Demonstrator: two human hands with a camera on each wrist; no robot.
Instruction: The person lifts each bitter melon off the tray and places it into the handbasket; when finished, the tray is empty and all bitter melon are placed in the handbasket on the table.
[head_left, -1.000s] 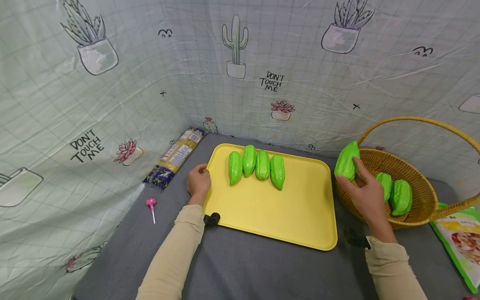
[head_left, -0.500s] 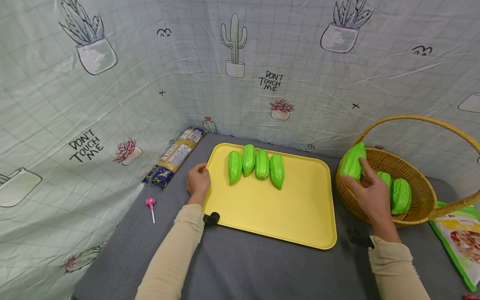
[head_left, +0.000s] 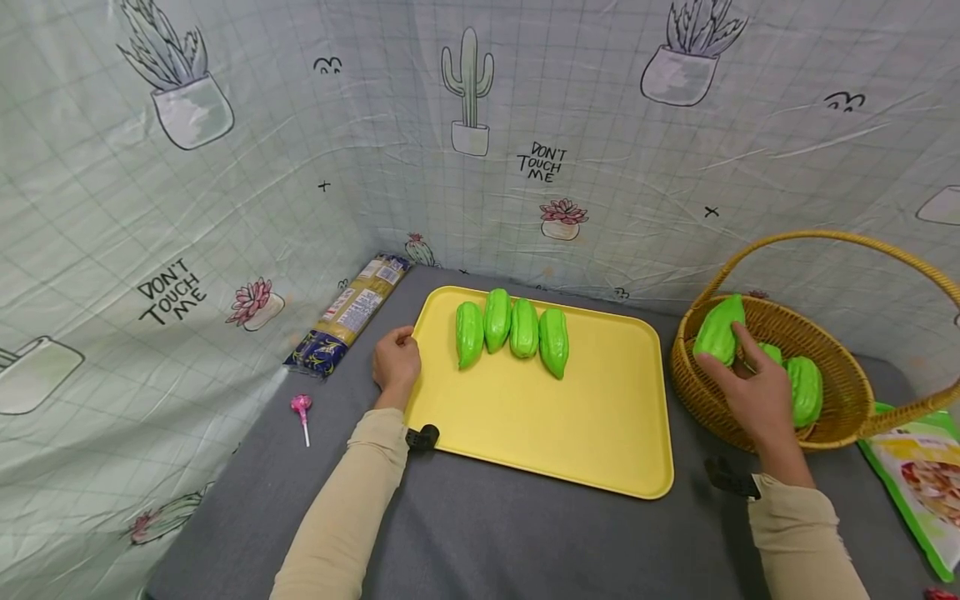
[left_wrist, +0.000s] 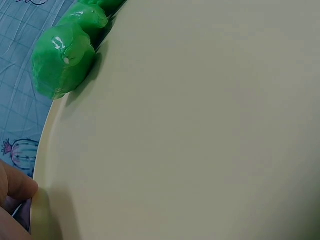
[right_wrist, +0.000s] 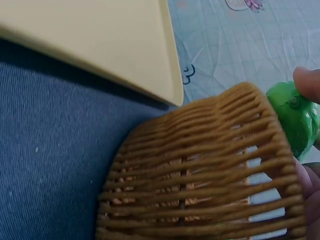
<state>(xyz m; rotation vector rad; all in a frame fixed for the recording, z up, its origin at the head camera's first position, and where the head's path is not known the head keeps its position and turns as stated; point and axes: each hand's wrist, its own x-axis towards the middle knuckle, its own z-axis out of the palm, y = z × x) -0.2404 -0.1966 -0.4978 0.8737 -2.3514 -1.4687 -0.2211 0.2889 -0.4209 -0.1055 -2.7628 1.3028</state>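
Pinching gourd (head_left: 717, 332) with right hand (head_left: 756, 402), over basket (head_left: 838, 354) just beneath; gripping tray (head_left: 592, 417) edge with left hand (head_left: 397, 362). Likely a placing step, calling for gentle lowering, then loosening.

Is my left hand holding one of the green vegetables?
No, the left hand is at the edge of the yellow tray, holding its rim.

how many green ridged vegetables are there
7: four green ridged vegetables on the yellow rectangular tray, one in the right hand, two in the brown wicker basket, where more may be hidden.
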